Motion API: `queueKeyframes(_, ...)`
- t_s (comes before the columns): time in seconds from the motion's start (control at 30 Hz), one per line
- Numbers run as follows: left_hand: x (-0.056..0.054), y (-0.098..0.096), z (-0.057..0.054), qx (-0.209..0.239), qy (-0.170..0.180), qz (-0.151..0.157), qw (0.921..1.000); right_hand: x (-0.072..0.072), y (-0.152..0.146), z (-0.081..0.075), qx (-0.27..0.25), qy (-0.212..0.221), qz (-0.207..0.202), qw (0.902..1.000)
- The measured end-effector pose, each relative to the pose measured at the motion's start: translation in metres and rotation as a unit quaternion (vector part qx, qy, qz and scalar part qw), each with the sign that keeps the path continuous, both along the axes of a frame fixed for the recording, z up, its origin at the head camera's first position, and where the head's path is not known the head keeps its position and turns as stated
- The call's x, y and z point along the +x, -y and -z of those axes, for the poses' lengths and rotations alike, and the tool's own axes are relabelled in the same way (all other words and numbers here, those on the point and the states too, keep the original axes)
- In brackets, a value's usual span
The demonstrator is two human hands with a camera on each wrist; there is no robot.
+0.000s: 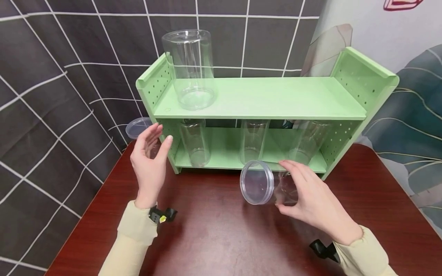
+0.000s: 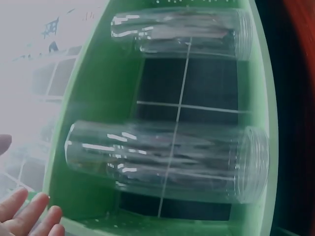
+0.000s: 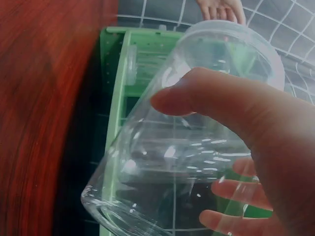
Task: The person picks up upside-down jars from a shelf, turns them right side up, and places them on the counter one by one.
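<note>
My right hand (image 1: 310, 195) grips a clear plastic jar (image 1: 257, 182) by its side, tilted over above the table in front of the shelf. In the right wrist view, the thumb lies across this jar and the other fingers show through its far wall. Beside the green shelf's left end, my left hand (image 1: 150, 165) is raised with fingers gently bent and nothing between them. Partly behind it is a round clear lid or jar end (image 1: 138, 127); what lies below that is mostly hidden.
A green two-tier shelf (image 1: 262, 96) stands at the back of the dark red table (image 1: 207, 230). One large clear jar (image 1: 195, 73) is on its upper tier. Below stand three clear jars, at left (image 1: 197, 145), middle (image 1: 253, 142) and right (image 1: 307, 143). Gridded dark cloth hangs behind.
</note>
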State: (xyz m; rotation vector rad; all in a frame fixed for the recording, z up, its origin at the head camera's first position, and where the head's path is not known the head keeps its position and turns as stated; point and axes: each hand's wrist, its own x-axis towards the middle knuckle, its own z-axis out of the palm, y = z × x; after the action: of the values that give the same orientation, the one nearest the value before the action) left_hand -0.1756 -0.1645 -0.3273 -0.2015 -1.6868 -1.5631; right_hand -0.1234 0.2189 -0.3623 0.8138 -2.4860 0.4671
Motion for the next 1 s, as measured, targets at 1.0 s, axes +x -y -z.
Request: queueKeyframes(1.0,-0.037,0.025,-0.043,0.045,0.051,-0.056,0.9961,0.002,-0.014,-0.008,-0.117,0.010,0.033,0.9925)
